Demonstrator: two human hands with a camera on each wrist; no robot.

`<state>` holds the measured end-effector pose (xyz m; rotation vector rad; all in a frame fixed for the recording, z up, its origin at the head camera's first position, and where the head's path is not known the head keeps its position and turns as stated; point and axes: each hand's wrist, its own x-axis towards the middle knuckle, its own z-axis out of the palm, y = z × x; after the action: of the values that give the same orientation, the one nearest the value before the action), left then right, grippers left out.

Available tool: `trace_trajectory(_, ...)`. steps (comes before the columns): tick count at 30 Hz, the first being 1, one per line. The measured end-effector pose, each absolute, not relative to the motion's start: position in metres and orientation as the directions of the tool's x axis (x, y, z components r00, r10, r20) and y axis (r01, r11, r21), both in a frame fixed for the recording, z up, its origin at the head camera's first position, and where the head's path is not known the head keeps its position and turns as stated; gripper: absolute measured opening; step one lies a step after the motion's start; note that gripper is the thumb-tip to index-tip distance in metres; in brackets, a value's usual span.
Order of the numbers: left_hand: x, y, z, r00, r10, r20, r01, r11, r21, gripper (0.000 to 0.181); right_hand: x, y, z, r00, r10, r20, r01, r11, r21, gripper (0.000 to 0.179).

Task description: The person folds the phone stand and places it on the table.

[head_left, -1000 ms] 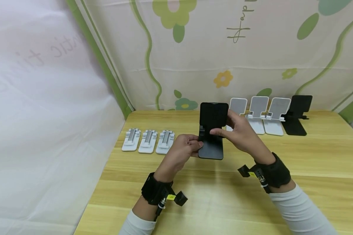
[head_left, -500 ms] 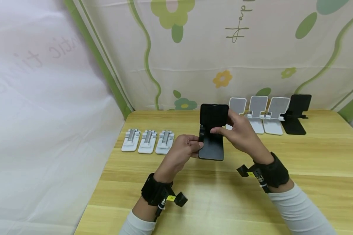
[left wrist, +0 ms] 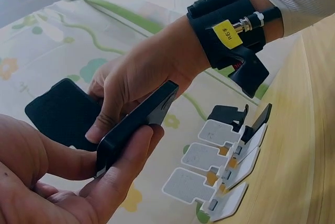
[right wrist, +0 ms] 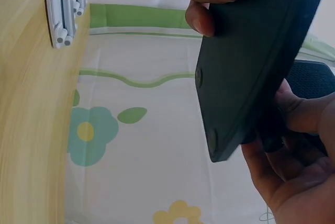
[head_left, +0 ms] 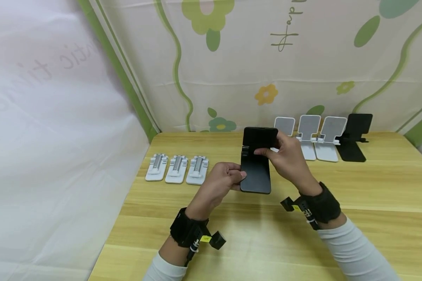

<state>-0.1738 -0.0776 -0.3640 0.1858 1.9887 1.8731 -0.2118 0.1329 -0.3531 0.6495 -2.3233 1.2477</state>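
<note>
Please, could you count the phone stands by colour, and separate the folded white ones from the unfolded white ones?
Folded white stands: 3
Unfolded white stands: 3
Resting black stand: 1
Held black stand: 1
Total: 8

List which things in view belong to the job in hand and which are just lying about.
Job in hand:
held black stand, in left hand and right hand
probably folded white stands, open white stands, far-right black stand: similar, untouched

Apparently setting or gear only:
table
floral cloth
wrist cameras

Table, apparently wood, 3 folded stands, 4 unfolded stands
</note>
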Motion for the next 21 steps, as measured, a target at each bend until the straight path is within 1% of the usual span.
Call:
trace_trajectory(3,-0.174,-0.078,-0.364,-0.91,0.359,-0.207,-0.186,0.093,0.978,0.043,-0.21,0.134,-0.348,-0.819,-0.222,0.53,-0.563,0.492,-0.664,0.044)
trace_trajectory(5,-0.175,-0.078,-0.364,-0.913,0.35,-0.212,-0.191,0.093,0.977,0.044,-0.209,0.135,-0.34,-0.812,-0.233,0.535,-0.571,0.509,-0.644,0.049)
trace_trajectory(7,-0.176,-0.079,-0.365,-0.916,0.339,-0.215,-0.195,0.095,0.976,0.045,-0.206,0.135,-0.329,-0.776,-0.239,0.583,-0.608,0.528,-0.593,0.053)
trace_trajectory(9,-0.177,-0.079,-0.365,-0.92,0.327,-0.218,-0.196,0.1,0.976,0.044,-0.205,0.134,-0.318,-0.709,-0.251,0.659,-0.665,0.548,-0.507,0.055)
trace_trajectory(10,-0.178,-0.079,-0.365,-0.921,0.322,-0.219,-0.196,0.103,0.975,0.044,-0.204,0.134,-0.312,-0.668,-0.264,0.696,-0.693,0.562,-0.452,0.053)
trace_trajectory(12,-0.179,-0.079,-0.365,-0.923,0.316,-0.217,-0.191,0.112,0.975,0.042,-0.202,0.131,-0.302,-0.59,-0.302,0.749,-0.736,0.583,-0.345,0.044)
trace_trajectory(14,-0.179,-0.079,-0.365,-0.925,0.315,-0.212,-0.183,0.12,0.976,0.039,-0.201,0.127,-0.295,-0.539,-0.352,0.765,-0.758,0.599,-0.259,0.033)
trace_trajectory(17,-0.179,-0.079,-0.365,-0.927,0.314,-0.203,-0.172,0.123,0.977,0.036,-0.199,0.121,-0.29,-0.52,-0.396,0.756,-0.753,0.631,-0.188,0.022)
trace_trajectory(21,-0.178,-0.079,-0.366,-0.931,0.305,-0.201,-0.169,0.127,0.977,0.036,-0.197,0.118,-0.289,-0.534,-0.39,0.75,-0.73,0.66,-0.176,0.015)
